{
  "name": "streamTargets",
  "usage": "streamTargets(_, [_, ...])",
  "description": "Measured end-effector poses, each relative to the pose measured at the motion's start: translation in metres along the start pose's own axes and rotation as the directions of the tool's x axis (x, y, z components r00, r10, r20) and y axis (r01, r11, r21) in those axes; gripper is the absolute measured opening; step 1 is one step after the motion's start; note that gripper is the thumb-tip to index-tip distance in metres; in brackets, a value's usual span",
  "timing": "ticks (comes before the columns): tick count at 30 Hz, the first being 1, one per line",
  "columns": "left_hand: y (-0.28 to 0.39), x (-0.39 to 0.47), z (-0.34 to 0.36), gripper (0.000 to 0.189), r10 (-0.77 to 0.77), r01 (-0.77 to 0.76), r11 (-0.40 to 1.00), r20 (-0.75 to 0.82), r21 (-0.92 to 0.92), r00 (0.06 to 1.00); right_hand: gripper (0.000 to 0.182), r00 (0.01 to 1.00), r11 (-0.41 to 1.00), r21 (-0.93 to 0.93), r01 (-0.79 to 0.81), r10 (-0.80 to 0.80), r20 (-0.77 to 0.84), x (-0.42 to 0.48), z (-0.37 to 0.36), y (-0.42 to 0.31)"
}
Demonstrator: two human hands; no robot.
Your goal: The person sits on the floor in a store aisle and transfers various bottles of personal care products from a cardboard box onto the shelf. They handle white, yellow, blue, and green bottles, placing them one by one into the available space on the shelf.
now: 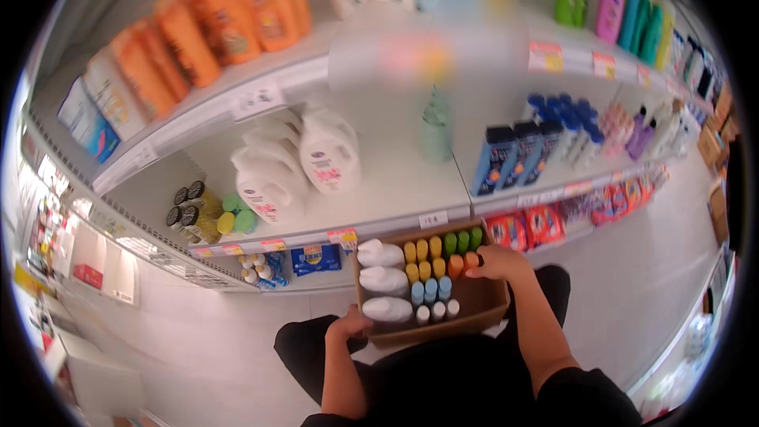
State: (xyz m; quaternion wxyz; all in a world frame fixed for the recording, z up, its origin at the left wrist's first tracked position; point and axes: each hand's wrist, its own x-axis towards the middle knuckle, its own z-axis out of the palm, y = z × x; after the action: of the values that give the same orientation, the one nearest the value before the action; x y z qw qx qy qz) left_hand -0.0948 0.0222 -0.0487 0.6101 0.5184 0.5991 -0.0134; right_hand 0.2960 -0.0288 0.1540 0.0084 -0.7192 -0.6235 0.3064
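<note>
An open cardboard box [439, 335] rests by my lap against the shelf front. My left hand [356, 321] grips its near left corner. Over the right side reaches my right hand [497, 264], its thumb and fingers around one of the orange-capped bottles [456, 265]. Several large white jugs [384, 280] fill the box's left side. Beside them stand yellow-capped bottles [424, 272], green-capped bottles [463, 242], light blue-capped bottles [431, 292] and white-capped bottles [438, 311]. Brown cardboard floor shows at the box's lower right.
White jugs [329, 151], a pale green bottle [437, 133] and dark blue boxes [516, 154] stand on the middle shelf [391, 190]. Orange bottles [228, 18] line the shelf above. Red packs [526, 228] sit below. A blurred patch covers the upper middle.
</note>
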Motion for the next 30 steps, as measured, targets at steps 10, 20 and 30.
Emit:
streamTargets(10, [0.015,0.007,-0.004,0.078,-0.022,0.010,0.996,0.141,0.083,0.990,0.021,0.319,0.534,-0.261,0.804,-0.758,-0.570,-0.077,-0.179,-0.249])
streamTargets(20, [0.004,0.017,-0.009,0.046,0.007,-0.017,0.998,0.168,0.059,0.986,0.050,-0.083,0.438,-0.718,0.540,-0.822,-0.564,0.023,-0.262,-0.500])
streamTargets(30, [0.013,-0.010,-0.010,0.037,0.070,-0.077,0.996,0.142,0.047,0.987,0.052,-0.278,0.339,-0.743,0.577,-0.774,-0.569,0.042,-0.237,-0.517])
